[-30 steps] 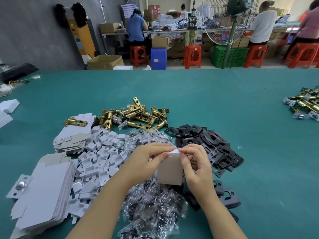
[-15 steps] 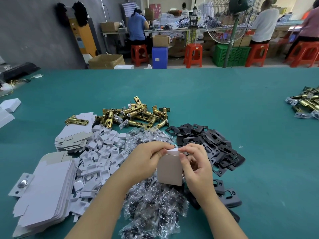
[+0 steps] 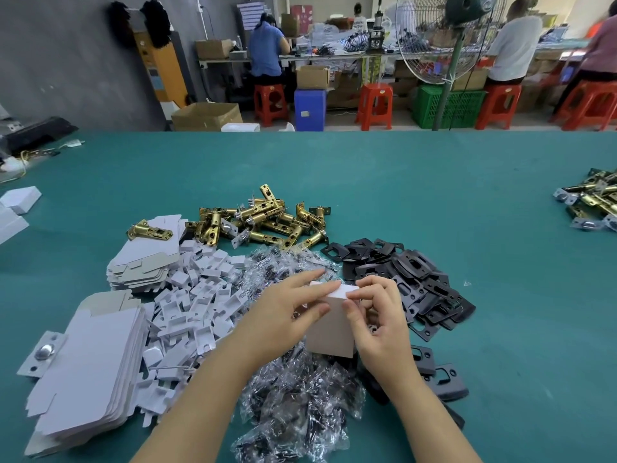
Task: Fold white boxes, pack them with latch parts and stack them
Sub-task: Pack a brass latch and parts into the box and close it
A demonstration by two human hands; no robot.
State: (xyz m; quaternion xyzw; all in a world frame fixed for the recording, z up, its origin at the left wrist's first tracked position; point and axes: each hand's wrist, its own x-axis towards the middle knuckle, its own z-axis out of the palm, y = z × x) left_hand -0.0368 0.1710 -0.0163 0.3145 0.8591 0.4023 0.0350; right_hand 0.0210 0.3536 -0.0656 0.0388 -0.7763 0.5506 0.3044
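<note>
- White box (image 3: 330,324) stands upright over the plastic bags (image 3: 297,399), near middle of the table (image 3: 434,182).
- Left hand (image 3: 283,315) lies flat against its top, fingers straight.
- Right hand (image 3: 380,315) pinches the top flap.

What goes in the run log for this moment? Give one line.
step: closing box | left hand: fingers straight on white box | right hand: pinching box top edge | box upright over bagged parts

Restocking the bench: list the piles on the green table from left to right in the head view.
Flat box blanks → white inserts → clear screw bags → black strike plates → far-right brass latches.
</note>
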